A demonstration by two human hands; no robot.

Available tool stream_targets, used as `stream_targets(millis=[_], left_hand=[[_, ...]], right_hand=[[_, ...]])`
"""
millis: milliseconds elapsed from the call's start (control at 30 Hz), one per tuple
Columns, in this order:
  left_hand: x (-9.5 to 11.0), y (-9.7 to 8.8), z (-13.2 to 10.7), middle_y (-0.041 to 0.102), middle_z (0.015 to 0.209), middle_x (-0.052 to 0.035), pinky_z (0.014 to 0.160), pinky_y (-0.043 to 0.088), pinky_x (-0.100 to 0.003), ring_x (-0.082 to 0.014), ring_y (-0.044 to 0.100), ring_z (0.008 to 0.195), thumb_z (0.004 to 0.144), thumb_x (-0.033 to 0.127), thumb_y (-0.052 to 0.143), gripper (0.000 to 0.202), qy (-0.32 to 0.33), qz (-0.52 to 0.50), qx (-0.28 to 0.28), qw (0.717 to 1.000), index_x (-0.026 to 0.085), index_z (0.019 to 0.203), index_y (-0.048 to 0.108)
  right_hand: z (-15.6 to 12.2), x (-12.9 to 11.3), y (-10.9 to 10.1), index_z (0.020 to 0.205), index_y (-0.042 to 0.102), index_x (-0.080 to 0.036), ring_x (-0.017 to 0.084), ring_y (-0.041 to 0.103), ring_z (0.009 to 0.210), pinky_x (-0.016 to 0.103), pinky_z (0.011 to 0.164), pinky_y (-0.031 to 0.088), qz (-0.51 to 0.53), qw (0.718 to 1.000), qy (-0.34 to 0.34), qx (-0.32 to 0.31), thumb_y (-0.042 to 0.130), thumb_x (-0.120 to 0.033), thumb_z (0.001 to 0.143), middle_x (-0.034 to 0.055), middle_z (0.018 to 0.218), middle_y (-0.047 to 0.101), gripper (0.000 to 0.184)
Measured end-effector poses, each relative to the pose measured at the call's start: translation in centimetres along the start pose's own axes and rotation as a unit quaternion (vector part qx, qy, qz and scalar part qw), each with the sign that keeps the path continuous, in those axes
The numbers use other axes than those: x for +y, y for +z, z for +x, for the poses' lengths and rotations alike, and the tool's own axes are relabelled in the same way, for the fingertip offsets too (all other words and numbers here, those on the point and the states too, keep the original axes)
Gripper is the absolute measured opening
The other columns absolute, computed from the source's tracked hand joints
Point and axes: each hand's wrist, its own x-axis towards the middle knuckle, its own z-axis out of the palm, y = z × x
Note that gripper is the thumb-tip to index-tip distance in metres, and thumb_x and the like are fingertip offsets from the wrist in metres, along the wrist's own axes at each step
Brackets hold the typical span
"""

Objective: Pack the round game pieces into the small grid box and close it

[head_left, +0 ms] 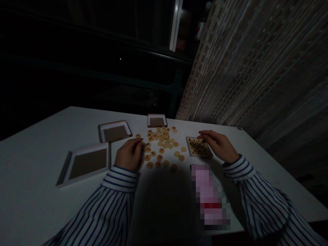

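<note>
Round wooden xiangqi pieces [161, 150] lie scattered mid-table, some showing red or black characters, others plain. At their left side rests my left hand [128, 154], its fingers curled in with thumb and forefinger close together. Whether anything is between them is hidden. My right hand [219, 146] reaches over a small shallow box [188, 150] on the right, which is filled with pieces showing dark characters. Its fingertips are drawn together above the box's far part. I cannot make out what they pinch, if anything.
Three shallow open trays or lids stand on the white table [33, 153]: one large [109, 157], one behind it [101, 135], one at the back [157, 126]. A pixelated pink object [205, 191] lies near the front edge. A string curtain [230, 61] hangs behind the right side.
</note>
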Motion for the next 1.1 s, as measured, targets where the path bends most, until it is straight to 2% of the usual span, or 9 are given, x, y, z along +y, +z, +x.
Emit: stream_targets(millis=[267,467,767,900,1100], left_hand=[[0.0,0.0,0.1,0.067,0.087,-0.0041,0.078,0.046,-0.028,-0.0176,0.062,0.08,0.078,0.037,0.045,0.028,-0.006,-0.007,0.002,1.0,0.019,0.086,0.065],[0.3,-0.2,0.0,0.065,0.076,-0.0036,0.072,0.046,-0.026,-0.0164,0.061,0.072,0.076,0.042,0.046,0.03,-0.003,-0.015,-0.008,1.0,0.017,0.074,0.063],[0.2,-0.4,0.2,0.063,0.075,-0.0035,0.071,0.046,-0.026,-0.0163,0.059,0.073,0.076,0.039,0.046,0.026,-0.005,-0.015,-0.008,1.0,0.018,0.071,0.061],[-0.1,-0.4,0.3,0.064,0.076,-0.0032,0.072,0.047,-0.026,-0.0163,0.06,0.074,0.075,0.04,0.046,0.027,-0.013,-0.026,-0.004,1.0,0.018,0.073,0.061],[-0.3,-0.5,0.2,0.066,0.087,-0.0044,0.075,0.047,-0.028,-0.017,0.061,0.077,0.075,0.04,0.046,0.03,-0.033,-0.022,-0.017,0.999,0.018,0.085,0.064]], right_hand=[[1.1,-1.3,0.4,0.104,0.06,-0.018,0.015,0.062,0.084,0.028,0.078,0.046,-0.025,0.998,-0.05,-0.024,0.042,-0.029,0.085,0.003,0.089,0.068,0.028],[1.6,-2.0,0.3,0.099,0.062,-0.017,0.014,0.062,0.079,0.026,0.076,0.046,-0.036,0.998,-0.052,-0.023,0.042,-0.031,0.085,0.0029,0.083,0.068,0.028],[1.8,-2.1,0.4,0.095,0.063,-0.018,0.015,0.062,0.077,0.027,0.072,0.047,-0.043,0.996,-0.063,-0.041,0.042,-0.034,0.085,0.0032,0.081,0.068,0.029],[1.8,-2.2,0.7,0.095,0.064,-0.018,0.016,0.063,0.075,0.028,0.071,0.048,-0.051,0.995,-0.061,-0.052,0.042,-0.033,0.085,0.0035,0.082,0.069,0.028],[1.9,-2.1,1.7,0.096,0.064,-0.02,0.016,0.063,0.078,0.027,0.071,0.048,-0.063,0.992,-0.067,-0.086,0.044,-0.031,0.084,0.0035,0.088,0.068,0.026]])
